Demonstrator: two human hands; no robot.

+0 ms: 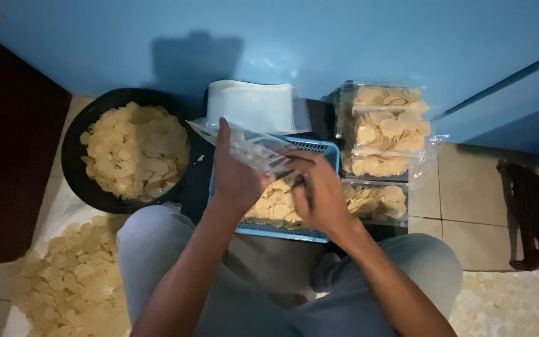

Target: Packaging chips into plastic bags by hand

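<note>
Both hands [276,181] gripping bag [254,148], basket [319,150] beneath

The wall [344,37] is plain blue. The bowl [73,165] is black, heaped with pale yellow chips [135,150]. The basket [319,148] is light blue with a fine grid pattern, more yellow chips inside. The bag [251,146] is clear, as are the filled packs [385,128] showing golden chips. The stack of empty bags [251,106] looks white. The trousers [157,249] are grey. The floor tiles [469,206] are beige with dark joints.
</note>
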